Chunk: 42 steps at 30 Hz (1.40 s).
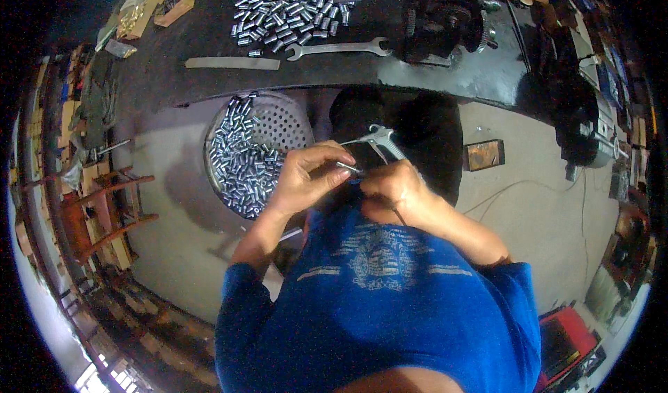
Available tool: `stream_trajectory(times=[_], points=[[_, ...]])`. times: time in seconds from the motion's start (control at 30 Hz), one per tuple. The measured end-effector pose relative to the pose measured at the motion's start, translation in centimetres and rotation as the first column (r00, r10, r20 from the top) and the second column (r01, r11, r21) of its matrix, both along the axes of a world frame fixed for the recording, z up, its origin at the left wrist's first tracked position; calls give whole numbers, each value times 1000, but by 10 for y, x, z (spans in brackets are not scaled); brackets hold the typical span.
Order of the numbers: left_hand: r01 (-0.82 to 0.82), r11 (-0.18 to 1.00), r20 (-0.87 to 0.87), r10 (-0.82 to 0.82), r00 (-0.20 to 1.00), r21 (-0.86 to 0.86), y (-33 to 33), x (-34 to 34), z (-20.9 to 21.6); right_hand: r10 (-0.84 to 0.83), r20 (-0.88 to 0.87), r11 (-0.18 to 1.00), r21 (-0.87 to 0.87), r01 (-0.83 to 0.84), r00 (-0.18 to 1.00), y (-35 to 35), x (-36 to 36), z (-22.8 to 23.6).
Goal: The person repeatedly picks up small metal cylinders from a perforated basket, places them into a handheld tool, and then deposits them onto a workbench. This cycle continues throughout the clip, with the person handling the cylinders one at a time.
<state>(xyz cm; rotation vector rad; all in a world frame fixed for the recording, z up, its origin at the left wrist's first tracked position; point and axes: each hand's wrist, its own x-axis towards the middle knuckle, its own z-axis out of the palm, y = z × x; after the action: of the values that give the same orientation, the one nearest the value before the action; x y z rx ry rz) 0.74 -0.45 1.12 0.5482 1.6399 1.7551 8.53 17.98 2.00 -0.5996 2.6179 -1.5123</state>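
Observation:
My left hand (306, 177) pinches a small silver metal piece (346, 167) between thumb and fingertips, over my lap. Close beside it, my right hand (395, 190) is closed in a fist, its fingers curled in toward that piece; what they grip is hidden. A silver air blow gun (383, 140) with a thin nozzle lies just beyond my right hand, its handle partly covered by it. To the left of my left hand stands a round perforated metal stool (287, 120), heaped with many short shiny metal sleeves (240, 163).
On the dark workbench (160, 80) ahead are a pile of metal sleeves (285, 14), an open-end wrench (337, 49), a flat strip (233, 63) and a dark machine (442, 24). A small box (484, 155) sits on the floor at right, near a cable. A wooden chair (115, 212) stands left.

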Motion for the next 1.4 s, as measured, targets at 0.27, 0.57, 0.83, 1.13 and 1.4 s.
stream_trajectory(times=[0.27,0.57,0.83,1.13,1.4], points=[[3,997,263,17,965,-76,-1,-2,1,-17,-10,995,-97,16,1000,1,0,0],[-346,887,-729,15,684,-306,-16,-18,-22,-45,-254,980,-199,-6,966,12,11,29],[-321,886,-769,-59,636,-333,-14,-13,-21,70,-100,983,-162,-86,993,9,7,28],[-232,953,-802,-17,597,-193,7,-10,-24,-82,-125,973,-226,52,989,-8,-16,-6],[-521,772,-867,-78,492,-365,5,-128,-22,-309,-182,950,-107,294,933,29,9,24]])
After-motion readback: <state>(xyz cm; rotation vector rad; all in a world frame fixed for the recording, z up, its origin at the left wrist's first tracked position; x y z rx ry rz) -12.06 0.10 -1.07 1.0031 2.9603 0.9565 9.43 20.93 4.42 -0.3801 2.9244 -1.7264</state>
